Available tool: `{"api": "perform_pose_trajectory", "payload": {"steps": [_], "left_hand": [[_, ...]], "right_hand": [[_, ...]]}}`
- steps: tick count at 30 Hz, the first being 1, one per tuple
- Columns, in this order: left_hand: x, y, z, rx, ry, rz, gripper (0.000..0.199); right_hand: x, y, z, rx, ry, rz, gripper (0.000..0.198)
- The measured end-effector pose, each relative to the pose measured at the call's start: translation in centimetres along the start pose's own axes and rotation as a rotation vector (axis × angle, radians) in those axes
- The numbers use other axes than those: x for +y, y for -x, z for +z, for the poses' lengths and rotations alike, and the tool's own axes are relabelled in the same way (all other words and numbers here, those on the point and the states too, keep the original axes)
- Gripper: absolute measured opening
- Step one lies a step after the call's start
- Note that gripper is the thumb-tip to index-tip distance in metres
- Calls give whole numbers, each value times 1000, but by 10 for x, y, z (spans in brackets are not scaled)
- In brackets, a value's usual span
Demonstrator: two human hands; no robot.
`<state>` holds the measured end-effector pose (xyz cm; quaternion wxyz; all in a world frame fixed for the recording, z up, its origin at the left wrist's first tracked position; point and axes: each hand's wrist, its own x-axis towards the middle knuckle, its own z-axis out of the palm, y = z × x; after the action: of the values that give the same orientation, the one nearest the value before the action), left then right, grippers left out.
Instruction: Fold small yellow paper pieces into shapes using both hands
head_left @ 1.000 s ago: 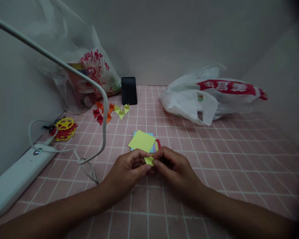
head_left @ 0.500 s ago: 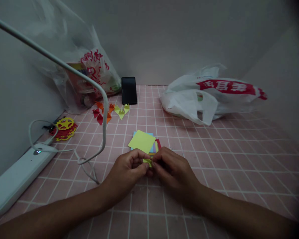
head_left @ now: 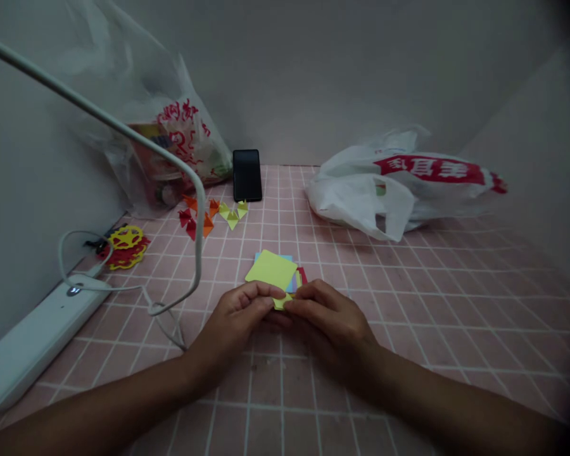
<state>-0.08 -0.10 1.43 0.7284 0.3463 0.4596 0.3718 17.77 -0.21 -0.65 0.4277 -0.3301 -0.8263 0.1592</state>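
Between my fingertips is a small folded piece of yellow paper [head_left: 281, 303]. My left hand [head_left: 240, 316] pinches its left side, thumb and index finger closed on it. From the other side, my right hand [head_left: 335, 316] grips the paper's right edge the same way. The paper's underside and some of my fingers are hidden. Just beyond my fingertips lies a stack of coloured paper sheets, a yellow square sheet [head_left: 272, 270] on top. Blue, purple and red edges stick out beneath it.
Small folded yellow papers [head_left: 232, 218] and orange-red ones [head_left: 209, 225] lie farther back, near a black phone [head_left: 247, 175]. Plastic bags stand at left [head_left: 185, 139] and right [head_left: 361, 183]. A white power strip [head_left: 42, 342], a cable [head_left: 198, 253] and yellow-red cut-outs [head_left: 126, 247] occupy the left.
My fingers have shifted on the folded yellow paper, and it now lies flatter between them. My left index finger has stretched out along its far edge. The view has tilted slightly.
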Motion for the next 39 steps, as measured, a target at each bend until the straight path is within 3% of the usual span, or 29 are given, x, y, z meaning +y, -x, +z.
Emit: {"api": "perform_pose_trajectory", "payload": {"steps": [3,7,14,20,30,39], "left_hand": [[-1,-1,-1,-2,18,11,21],[-1,-5,-3,-1,6,-3,29],[2,-8,-5,91,19,-18,29],[1,-8,-7,76,56,-50,26],[-1,-6,-6,36,62,-84,20],[-1,-7,-5,-2,50,-114,21]], "right_hand": [[0,-1,0,-7,24,0,12],[-1,0,-2,-22,-103,52,16],[4,-3,-9,53,-206,304,12],[2,-3,-5,23,-228,186,14],[1,0,-2,-37,-273,174,18],[3,-1,-3,3,-233,137,13]]}}
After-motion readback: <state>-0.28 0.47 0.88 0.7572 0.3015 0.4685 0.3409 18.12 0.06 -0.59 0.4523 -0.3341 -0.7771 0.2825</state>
